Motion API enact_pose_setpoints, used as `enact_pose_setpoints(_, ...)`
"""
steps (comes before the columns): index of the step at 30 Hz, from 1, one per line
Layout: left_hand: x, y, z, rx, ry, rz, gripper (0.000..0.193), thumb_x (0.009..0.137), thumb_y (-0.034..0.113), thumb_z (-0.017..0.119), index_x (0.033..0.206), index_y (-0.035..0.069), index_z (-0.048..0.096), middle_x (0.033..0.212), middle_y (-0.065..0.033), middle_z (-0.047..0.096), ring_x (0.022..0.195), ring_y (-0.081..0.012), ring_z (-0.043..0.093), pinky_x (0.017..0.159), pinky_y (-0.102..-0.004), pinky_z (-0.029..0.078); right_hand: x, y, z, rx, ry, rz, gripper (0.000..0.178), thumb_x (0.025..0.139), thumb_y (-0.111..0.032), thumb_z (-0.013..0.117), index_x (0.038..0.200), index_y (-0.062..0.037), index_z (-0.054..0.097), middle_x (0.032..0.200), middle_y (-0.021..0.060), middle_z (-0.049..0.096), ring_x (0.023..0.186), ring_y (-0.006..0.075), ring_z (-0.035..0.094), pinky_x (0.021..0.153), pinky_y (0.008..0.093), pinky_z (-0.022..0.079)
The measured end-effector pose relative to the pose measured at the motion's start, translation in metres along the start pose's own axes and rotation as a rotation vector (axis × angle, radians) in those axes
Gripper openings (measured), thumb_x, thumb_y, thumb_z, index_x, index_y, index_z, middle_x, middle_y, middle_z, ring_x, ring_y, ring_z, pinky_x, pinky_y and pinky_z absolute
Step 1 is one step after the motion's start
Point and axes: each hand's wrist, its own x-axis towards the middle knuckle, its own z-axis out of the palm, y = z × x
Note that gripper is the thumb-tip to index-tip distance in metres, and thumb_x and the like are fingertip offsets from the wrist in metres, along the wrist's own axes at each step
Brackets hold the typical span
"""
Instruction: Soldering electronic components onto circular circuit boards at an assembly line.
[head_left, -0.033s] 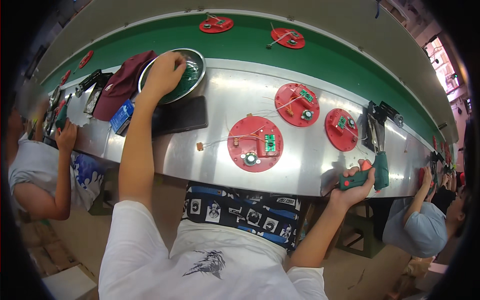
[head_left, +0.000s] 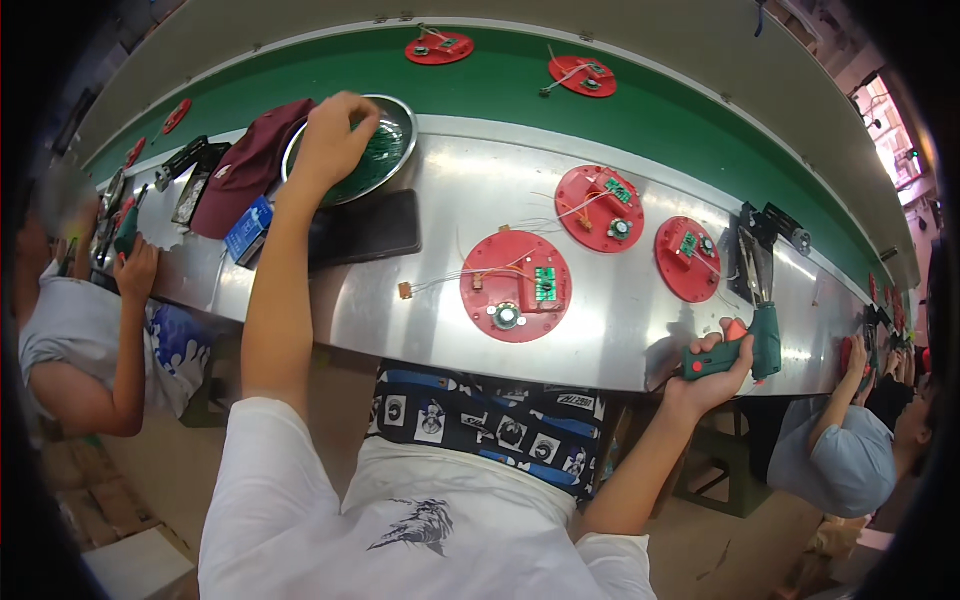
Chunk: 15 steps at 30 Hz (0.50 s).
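Note:
Over the steel bowl (head_left: 405,150) at the back left, my left hand (head_left: 335,145) has its fingers curled in a pinch; anything between the fingertips is too small to make out. Inside the bowl the contents look dark green, and my hand covers part of them. My right hand (head_left: 715,385) is wrapped around the handle of a dark green pistol-shaped power tool (head_left: 766,345) with an orange trigger, at the bench's front edge. Between my hands lies a red disc (head_left: 480,313) bearing a green circuit board, a small round speaker and loose wires. Two similar red discs (head_left: 587,222) (head_left: 672,268) lie right of it.
A black phone (head_left: 385,228), a blue box (head_left: 248,232) and a maroon cap (head_left: 240,185) lie near the bowl. Black holders (head_left: 752,245) stand at the right. More red discs (head_left: 440,47) rest on the green strip behind. People (head_left: 85,340) (head_left: 835,450) work on both sides.

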Motion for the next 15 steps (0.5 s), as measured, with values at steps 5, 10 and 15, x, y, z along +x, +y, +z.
enact_pose_setpoints(5, -0.006, 0.045, -0.016, -0.740, 0.151, -0.004, 0.015, 0.095, 0.010, 0.064, 0.104, -0.002, 0.066, 0.091, -0.0068, 0.071, 0.080, -0.0116, 0.066, 0.075, -0.0247, 0.052, 0.002, 0.001, -0.006, -0.033, -0.068, -0.013, 0.037, 0.101, -0.036, 0.042, 0.109, -0.0019, 0.054, 0.087, 0.0059, 0.055, 0.056, 0.0106, 0.048, 0.050, 0.0264, 0.040)
enact_pose_setpoints(10, -0.060, 0.121, -0.023, -0.732, 0.087, -0.118, 0.014, 0.096, 0.006, 0.063, 0.106, -0.003, 0.065, 0.091, -0.0017, 0.064, 0.081, -0.0076, 0.058, 0.075, -0.0205, 0.047, -0.011, 0.000, -0.008, -0.077, -0.186, -0.170, 0.035, 0.103, -0.032, 0.039, 0.111, -0.0014, 0.053, 0.098, 0.0086, 0.057, 0.056, 0.0113, 0.048, 0.049, 0.0258, 0.040)
enact_pose_setpoints(15, -0.125, 0.168, -0.005, -0.628, -0.049, -0.063, 0.014, 0.087, 0.000, 0.067, 0.100, -0.003, 0.067, 0.081, -0.0052, 0.067, 0.071, -0.0089, 0.060, 0.062, -0.0225, 0.046, -0.041, 0.008, -0.017, -0.147, -0.608, -0.212, 0.042, 0.095, -0.029, 0.056, 0.114, 0.0075, 0.048, 0.102, 0.0214, 0.059, 0.048, 0.0172, 0.057, 0.037, 0.0290, 0.044)
